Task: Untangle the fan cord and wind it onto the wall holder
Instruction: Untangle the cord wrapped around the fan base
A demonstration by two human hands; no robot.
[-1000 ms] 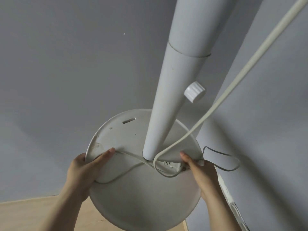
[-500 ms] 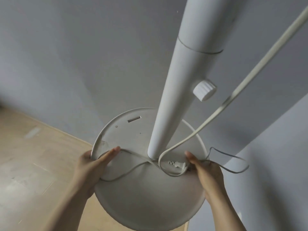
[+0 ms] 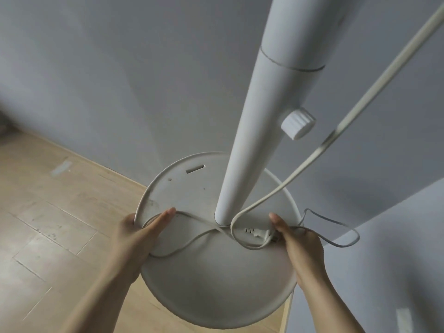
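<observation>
Head: left hand (image 3: 134, 236), right hand (image 3: 304, 246) pinch fan base (image 3: 216, 272) rim, thumbs on top; cord (image 3: 385, 75), plug (image 3: 255, 233) on it.

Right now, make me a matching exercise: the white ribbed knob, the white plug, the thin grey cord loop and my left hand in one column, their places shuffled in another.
1 white ribbed knob
2 white plug
3 thin grey cord loop
4 left hand

A gripping the left rim of the round white fan base
B looping out past the base's right edge
C on the side of the white pole
D flat on the base, by the thumb of the right hand

Pairs: 1-C, 2-D, 3-B, 4-A
</observation>
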